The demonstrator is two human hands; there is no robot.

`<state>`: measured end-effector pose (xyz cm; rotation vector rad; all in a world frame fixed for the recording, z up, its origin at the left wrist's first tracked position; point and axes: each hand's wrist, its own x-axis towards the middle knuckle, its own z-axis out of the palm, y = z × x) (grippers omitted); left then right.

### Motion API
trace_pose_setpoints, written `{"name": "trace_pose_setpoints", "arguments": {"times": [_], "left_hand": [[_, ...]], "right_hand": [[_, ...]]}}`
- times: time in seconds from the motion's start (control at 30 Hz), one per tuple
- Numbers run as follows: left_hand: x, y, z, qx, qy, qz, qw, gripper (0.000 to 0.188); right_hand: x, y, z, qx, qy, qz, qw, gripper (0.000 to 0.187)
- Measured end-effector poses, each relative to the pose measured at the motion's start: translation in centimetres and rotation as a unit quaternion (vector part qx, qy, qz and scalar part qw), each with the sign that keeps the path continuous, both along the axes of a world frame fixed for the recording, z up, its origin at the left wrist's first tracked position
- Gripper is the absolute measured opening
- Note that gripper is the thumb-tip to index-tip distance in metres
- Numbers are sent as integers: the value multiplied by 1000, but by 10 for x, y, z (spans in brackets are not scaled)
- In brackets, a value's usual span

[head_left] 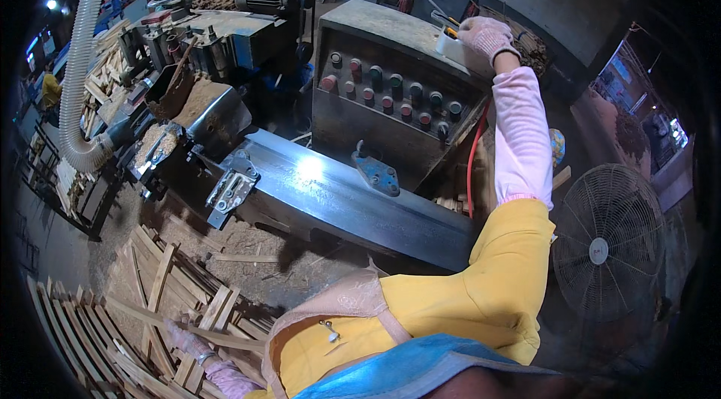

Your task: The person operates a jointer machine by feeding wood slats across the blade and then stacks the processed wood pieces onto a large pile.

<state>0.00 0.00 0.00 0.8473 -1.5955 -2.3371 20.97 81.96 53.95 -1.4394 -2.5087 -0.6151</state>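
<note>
My right hand (487, 37), in a pale knitted glove, reaches to the top right corner of the control cabinet (383, 125). Its fingers are curled over a white container (451, 46) from which slim tools and a yellow-handled piece (450, 33) stick out. What the fingers hold there is hidden. Low on the left, my left hand (186, 340), also gloved, is closed around a long wooden strip (233, 340), above a pile of similar strips (161, 275). The smooth metal bed (338, 192) of a woodworking machine runs between my hands.
Rows of coloured buttons cover the cabinet front, with a red hose (478, 162) beside it. A blue bracket (377, 174) and a metal guide (234, 187) sit on the bed. Left are a cutter housing (214, 117) and ribbed duct (75, 76); right, a large fan (601, 249).
</note>
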Motion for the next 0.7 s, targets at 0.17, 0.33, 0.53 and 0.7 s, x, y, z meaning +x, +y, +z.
{"name": "trace_pose_setpoints", "arguments": {"times": [0.17, 0.33, 0.53, 0.7], "left_hand": [[25, 46, 18, -38, 19, -36, 998, 41], [29, 31, 3, 13, 32, -74, 997, 42], [41, 1, -29, -6, -34, 31, 999, 56], [75, 4, -2, -47, -95, 76, 991, 69]], "right_hand": [[-7, 25, 4, -49, -128, 54, 989, 36], [-18, 43, 14, -179, -183, 116, 960, 47], [-23, 54, 26, -238, -213, 85, 944, 60], [-19, 50, 22, -221, -177, 110, 953, 52]]}}
